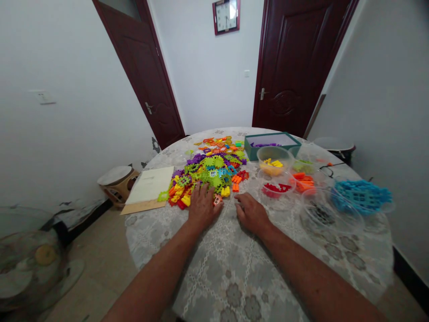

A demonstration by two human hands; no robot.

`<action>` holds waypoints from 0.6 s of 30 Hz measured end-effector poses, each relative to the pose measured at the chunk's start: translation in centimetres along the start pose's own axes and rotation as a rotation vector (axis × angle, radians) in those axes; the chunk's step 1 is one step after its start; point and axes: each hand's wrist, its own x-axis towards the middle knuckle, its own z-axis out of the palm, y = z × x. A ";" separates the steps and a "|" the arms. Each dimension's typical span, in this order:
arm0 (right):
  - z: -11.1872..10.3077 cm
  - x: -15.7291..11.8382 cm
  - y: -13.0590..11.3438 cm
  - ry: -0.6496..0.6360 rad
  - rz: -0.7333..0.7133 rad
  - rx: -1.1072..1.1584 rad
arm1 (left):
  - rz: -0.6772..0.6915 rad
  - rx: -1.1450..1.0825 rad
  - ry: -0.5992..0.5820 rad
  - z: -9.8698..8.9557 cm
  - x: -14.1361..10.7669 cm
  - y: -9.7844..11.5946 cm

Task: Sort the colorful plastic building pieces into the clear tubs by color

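A heap of colourful plastic building pieces (214,172) lies on the round table, with green pieces on top and red, yellow and orange ones at its edges. My left hand (202,205) rests palm down on the near edge of the heap, fingers spread, a small pink piece (217,199) by its thumb. To the right of the heap, my right hand (252,212) is over the tablecloth with its fingers curled; whether anything is between them is too small to tell. Yellow pieces (225,192) lie between the two hands.
Clear bowls hold yellow (273,164), red (276,190), orange (303,182), blue (363,197) and dark pieces (320,213) at the right. Behind them is a green box (251,150) with purple pieces. An open notebook (150,185) lies left. A fan (33,268) stands beside the table.
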 end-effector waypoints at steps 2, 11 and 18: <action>0.3 0.0 0.2 0.053 -0.007 0.019 | 0.061 -0.040 -0.067 0.2 0.2 1.1; 0.7 0.8 0.3 0.041 0.087 -0.066 | 0.283 -0.228 -0.210 0.8 0.3 3.3; 0.2 1.0 1.2 0.037 -0.022 0.014 | 0.338 -0.212 -0.228 -1.7 -0.2 1.3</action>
